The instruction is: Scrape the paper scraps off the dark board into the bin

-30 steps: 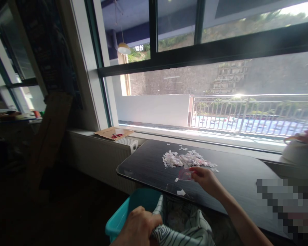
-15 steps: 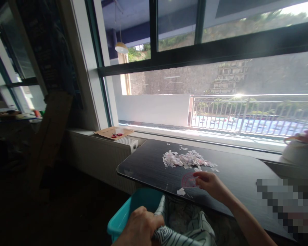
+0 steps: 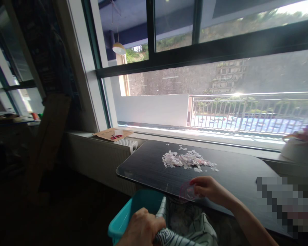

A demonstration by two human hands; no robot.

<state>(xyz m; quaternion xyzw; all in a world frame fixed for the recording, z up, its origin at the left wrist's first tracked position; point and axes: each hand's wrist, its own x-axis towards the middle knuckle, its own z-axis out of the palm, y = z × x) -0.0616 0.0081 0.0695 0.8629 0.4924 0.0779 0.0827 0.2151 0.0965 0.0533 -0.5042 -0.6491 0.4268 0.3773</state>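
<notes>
In my right hand (image 3: 206, 188), at the table's near edge, is a clear plastic protractor (image 3: 185, 192) with red markings, pinched between thumb and fingers. My left hand (image 3: 145, 223) is closed on the edge of a pale cloth (image 3: 178, 237) with dark line patterns, just below the table. The cloth sags open beneath the table edge; its inside is dim. Beyond my right hand, a loose pile of small white paper scraps (image 3: 187, 160) lies on the dark table (image 3: 141, 162). Left of the cloth stands a teal plastic bin (image 3: 120, 217), partly hidden by my left hand.
Red-handled scissors (image 3: 116, 136) lie on brown paper (image 3: 102, 134) on the sill, above a white radiator (image 3: 97, 150). A white pot (image 3: 296, 150) stands at the window on the right. Cardboard (image 3: 50, 136) leans against the wall at left. Part of the right side is blurred out.
My right hand has drawn the protractor toward me to the table's near edge. The few scraps near that edge no longer show on the table. My left hand keeps its hold.
</notes>
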